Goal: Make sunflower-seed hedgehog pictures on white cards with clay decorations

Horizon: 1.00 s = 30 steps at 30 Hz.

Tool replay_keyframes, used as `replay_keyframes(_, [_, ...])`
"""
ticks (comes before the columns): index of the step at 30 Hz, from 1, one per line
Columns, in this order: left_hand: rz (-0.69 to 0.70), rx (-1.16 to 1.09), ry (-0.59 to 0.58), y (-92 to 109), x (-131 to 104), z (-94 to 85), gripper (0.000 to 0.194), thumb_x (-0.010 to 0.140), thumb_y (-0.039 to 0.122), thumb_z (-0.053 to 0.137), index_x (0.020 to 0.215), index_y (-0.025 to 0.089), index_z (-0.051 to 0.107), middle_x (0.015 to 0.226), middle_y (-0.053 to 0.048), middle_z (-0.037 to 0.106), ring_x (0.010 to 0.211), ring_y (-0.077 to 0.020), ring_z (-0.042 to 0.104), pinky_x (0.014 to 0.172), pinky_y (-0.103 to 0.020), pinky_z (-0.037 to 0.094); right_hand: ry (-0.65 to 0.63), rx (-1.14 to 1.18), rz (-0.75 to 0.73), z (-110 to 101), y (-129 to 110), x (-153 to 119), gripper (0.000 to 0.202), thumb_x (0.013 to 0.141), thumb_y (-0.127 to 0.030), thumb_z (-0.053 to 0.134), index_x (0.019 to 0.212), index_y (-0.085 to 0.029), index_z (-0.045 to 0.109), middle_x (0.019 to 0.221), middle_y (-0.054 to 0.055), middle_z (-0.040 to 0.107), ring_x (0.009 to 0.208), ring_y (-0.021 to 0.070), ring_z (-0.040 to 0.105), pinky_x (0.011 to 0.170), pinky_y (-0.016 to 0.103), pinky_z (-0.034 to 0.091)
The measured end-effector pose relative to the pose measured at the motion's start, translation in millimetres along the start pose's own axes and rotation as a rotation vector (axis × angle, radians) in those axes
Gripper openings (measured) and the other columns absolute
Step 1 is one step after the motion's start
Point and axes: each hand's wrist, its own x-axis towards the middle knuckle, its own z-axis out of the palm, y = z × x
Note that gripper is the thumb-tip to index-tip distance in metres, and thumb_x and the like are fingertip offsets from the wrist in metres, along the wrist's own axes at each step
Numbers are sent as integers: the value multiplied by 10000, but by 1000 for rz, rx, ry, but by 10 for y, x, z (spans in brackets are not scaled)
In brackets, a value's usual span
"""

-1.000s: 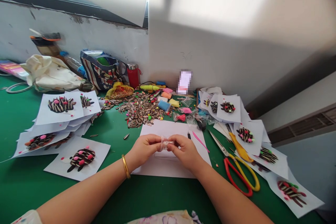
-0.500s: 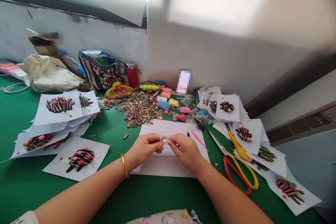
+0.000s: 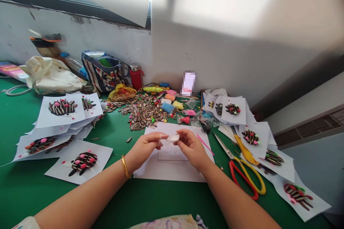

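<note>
Above a sheet of white paper, my left hand pinches clear plastic film, its thumb and forefinger pressed together. My right hand has its fingers closed on a small white lump, which touches the film between the two hands. Under them lies a smaller white card with a faint pencil drawing. A pink tool rests on the paper to the right of my right hand.
Striped sunflower seeds are heaped behind the paper, beside clay packs. Seed-decorated cards lie left and right. Scissors with red and yellow handles lie at right. A red flask and striped bag stand behind.
My hands have moved slightly apart, and the right one has risen a little. The white lump now shows more fully between them, and more of the card's drawing is visible.
</note>
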Motion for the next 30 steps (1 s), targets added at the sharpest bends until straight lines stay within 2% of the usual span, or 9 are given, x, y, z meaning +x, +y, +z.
replay_keyframes(3, [-52, -7, -31, 9, -16, 10, 329, 760, 200, 547, 990, 236, 781, 1134, -56, 698, 711, -133, 561, 750, -316, 530, -2, 2, 23, 11, -22, 5, 326, 810, -346, 659, 1104, -241, 568, 911, 25, 640, 833, 174, 647, 764, 335, 550])
replay_keyframes(6, [1, 25, -86, 29, -43, 22, 358, 787, 197, 537, 1068, 248, 754, 1210, -50, 664, 719, -123, 576, 781, -319, 529, -46, -16, 54, 1, -40, 7, 316, 806, -371, 665, 1081, -229, 603, 848, 12, 620, 785, 167, 615, 715, 318, 535])
replay_keyframes(9, [89, 83, -100, 43, -55, 27, 386, 803, 189, 533, 1132, 250, 726, 1156, -53, 665, 744, -127, 597, 813, -319, 529, -62, 10, 69, -11, -54, 15, 293, 809, -383, 645, 1055, -226, 623, 915, 21, 635, 761, 154, 606, 730, 331, 536])
replay_keyframes(14, [208, 194, -38, -4, -35, 27, 381, 794, 153, 533, 1105, 240, 734, 1059, -56, 668, 823, -157, 636, 834, -326, 547, -46, 36, 96, -34, -62, 25, 260, 798, -355, 654, 1018, -218, 642, 925, 26, 649, 755, 148, 591, 707, 314, 514])
replay_keyframes(18, [285, 248, -73, -82, -30, 38, 380, 809, 150, 539, 1119, 263, 727, 1179, -59, 653, 1030, -204, 633, 867, -322, 559, -76, 60, 114, -50, -47, 27, 327, 767, -381, 709, 1038, -214, 634, 898, 22, 648, 782, 162, 608, 718, 312, 507])
replay_keyframes(22, [330, 257, -85, -126, -40, 63, 427, 813, 133, 529, 1179, 277, 695, 1278, -56, 627, 1189, -228, 571, 879, -314, 563, -41, 88, 137, -34, -38, 39, 316, 739, -363, 741, 993, -208, 635, 836, 8, 642, 745, 149, 601, 718, 306, 509])
replay_keyframes(24, [315, 221, -65, -112, -47, 75, 424, 813, 134, 524, 1177, 269, 693, 1291, -62, 618, 1141, -220, 595, 843, -307, 573, -35, 125, 133, -23, -47, 44, 305, 731, -339, 745, 984, -213, 632, 874, 10, 649, 744, 142, 602, 724, 307, 515])
replay_keyframes(26, [272, 179, -49, -74, -58, 85, 398, 818, 146, 524, 1161, 248, 699, 1260, -74, 626, 985, -188, 645, 806, -310, 577, -47, 144, 129, -21, -59, 42, 302, 737, -317, 734, 1002, -219, 627, 898, 6, 648, 743, 136, 604, 729, 307, 518])
replay_keyframes(30, [171, 131, -35, 17, -73, 89, 336, 837, 216, 566, 1139, 204, 713, 1024, -67, 677, 760, -143, 634, 786, -328, 559, -64, 141, 130, -39, -67, 18, 376, 782, -294, 689, 1136, -248, 572, 819, -25, 626, 733, 138, 628, 727, 312, 518])
